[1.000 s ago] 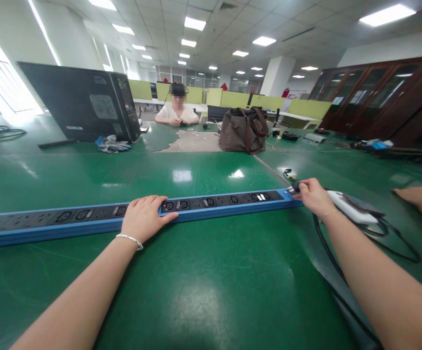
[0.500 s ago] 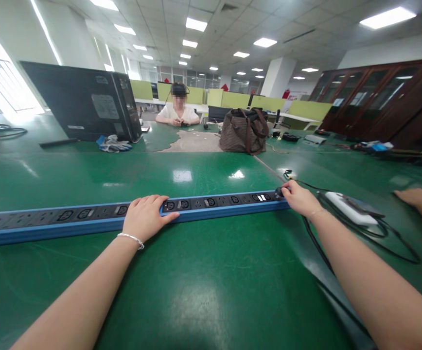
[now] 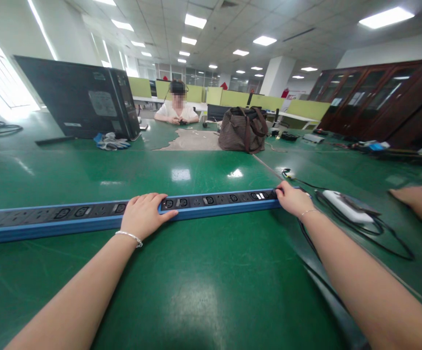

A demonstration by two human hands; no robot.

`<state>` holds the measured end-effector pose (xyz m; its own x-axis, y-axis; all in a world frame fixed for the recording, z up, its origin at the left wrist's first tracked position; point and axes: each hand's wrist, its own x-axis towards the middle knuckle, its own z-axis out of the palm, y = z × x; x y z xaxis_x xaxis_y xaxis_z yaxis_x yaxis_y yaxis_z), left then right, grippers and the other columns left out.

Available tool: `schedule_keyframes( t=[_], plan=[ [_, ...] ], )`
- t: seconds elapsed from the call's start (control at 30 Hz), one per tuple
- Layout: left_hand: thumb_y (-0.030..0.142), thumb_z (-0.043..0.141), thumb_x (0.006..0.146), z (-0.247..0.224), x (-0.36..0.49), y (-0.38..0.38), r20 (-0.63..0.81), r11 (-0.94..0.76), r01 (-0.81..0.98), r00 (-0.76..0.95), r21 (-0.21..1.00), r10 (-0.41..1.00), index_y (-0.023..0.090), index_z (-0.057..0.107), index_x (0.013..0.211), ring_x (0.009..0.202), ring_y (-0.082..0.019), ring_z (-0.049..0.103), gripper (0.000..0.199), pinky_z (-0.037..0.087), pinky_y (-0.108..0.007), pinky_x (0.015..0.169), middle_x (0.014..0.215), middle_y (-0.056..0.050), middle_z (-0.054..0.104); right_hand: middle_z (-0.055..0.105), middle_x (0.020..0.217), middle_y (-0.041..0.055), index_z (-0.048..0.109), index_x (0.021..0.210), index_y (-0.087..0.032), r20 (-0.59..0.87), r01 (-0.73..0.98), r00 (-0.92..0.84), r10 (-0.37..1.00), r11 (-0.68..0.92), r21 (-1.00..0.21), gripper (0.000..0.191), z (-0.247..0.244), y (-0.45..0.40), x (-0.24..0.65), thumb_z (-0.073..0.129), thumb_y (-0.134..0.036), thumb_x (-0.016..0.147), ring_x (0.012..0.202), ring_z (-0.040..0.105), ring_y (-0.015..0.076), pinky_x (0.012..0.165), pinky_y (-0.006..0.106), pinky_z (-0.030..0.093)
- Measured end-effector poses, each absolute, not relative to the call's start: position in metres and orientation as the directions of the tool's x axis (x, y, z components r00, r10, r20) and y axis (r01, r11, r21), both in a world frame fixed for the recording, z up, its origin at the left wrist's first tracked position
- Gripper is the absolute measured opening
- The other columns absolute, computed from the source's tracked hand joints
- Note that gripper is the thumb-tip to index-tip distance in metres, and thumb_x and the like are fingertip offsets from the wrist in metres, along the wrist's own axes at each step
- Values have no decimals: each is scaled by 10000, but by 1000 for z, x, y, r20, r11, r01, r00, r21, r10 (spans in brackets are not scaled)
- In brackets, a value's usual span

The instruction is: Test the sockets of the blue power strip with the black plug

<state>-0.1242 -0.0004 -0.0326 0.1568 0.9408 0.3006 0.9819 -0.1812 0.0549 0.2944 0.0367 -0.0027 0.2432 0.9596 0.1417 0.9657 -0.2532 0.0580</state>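
A long blue-edged power strip (image 3: 218, 210) with a black face and several sockets lies across the green table. My left hand (image 3: 142, 213) wraps over its middle, thumb on the near side and fingers over the top. Near the strip's right end, my right hand (image 3: 291, 199) is closed on a black plug (image 3: 275, 191), of which only a small part shows at the fingertips. The plug is at the strip's face; whether it sits fully in a socket is hidden by the fingers. A black cable (image 3: 308, 239) runs down from under that hand.
Right of my hand lies a white power adapter (image 3: 345, 206) with coiled black cable. Another person's hand (image 3: 417, 199) rests at the far right. Farther back are a black computer case (image 3: 83, 102), gloves (image 3: 112, 142), a brown bag (image 3: 242, 129) and a seated person (image 3: 177, 109).
My right hand has shifted slightly left with the plug, and more of the strip's right end shows behind it. My left hand keeps its hold. The view has shifted a little.
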Motion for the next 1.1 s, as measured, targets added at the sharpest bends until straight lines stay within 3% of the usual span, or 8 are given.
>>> schedule_keyframes(
  t=[0.23, 0.43, 0.73, 0.87, 1.1],
  plan=[
    [666, 385, 746, -34, -125, 0, 294, -181, 981, 154, 65, 943, 241, 555, 1155, 1082, -254, 515, 615, 326, -391, 935, 1167, -72, 597, 652, 878, 144, 474, 1124, -182, 146, 962, 239, 960, -254, 97, 397, -6, 36, 295, 239, -387, 878, 787, 623, 267, 678, 360, 430],
    [666, 381, 748, -35, -126, 1, 315, -199, 978, 169, 66, 934, 227, 556, 1153, 1068, -262, 523, 622, 338, -405, 922, 1151, -77, 601, 644, 880, 119, 490, 1069, -210, 53, 971, 190, 980, -195, 139, 349, 1, 43, 297, 258, -379, 871, 778, 614, 253, 663, 348, 425],
    [670, 368, 751, -35, -126, 2, 316, -198, 979, 172, 54, 933, 213, 561, 1147, 1057, -269, 528, 635, 345, -410, 913, 1130, -87, 611, 645, 849, 150, 479, 1089, -188, 80, 968, 209, 975, -218, 127, 382, -3, 37, 293, 222, -373, 876, 766, 616, 284, 671, 387, 421],
    [673, 371, 749, -35, -126, 2, 303, -190, 980, 165, 55, 939, 226, 556, 1154, 1070, -263, 520, 631, 337, -402, 923, 1154, -84, 601, 649, 856, 140, 477, 1099, -185, 93, 969, 222, 971, -230, 87, 374, -6, 39, 296, 247, -377, 875, 774, 621, 267, 690, 372, 423],
    [661, 378, 754, -34, -125, 0, 307, -193, 980, 168, 53, 937, 215, 559, 1152, 1067, -254, 524, 624, 337, -390, 923, 1150, -78, 603, 640, 964, 156, 512, 1096, -148, 115, 921, 387, 915, -378, -95, 467, -13, 42, 300, 322, -489, 839, 881, 608, 267, 737, 348, 435]
  ],
)
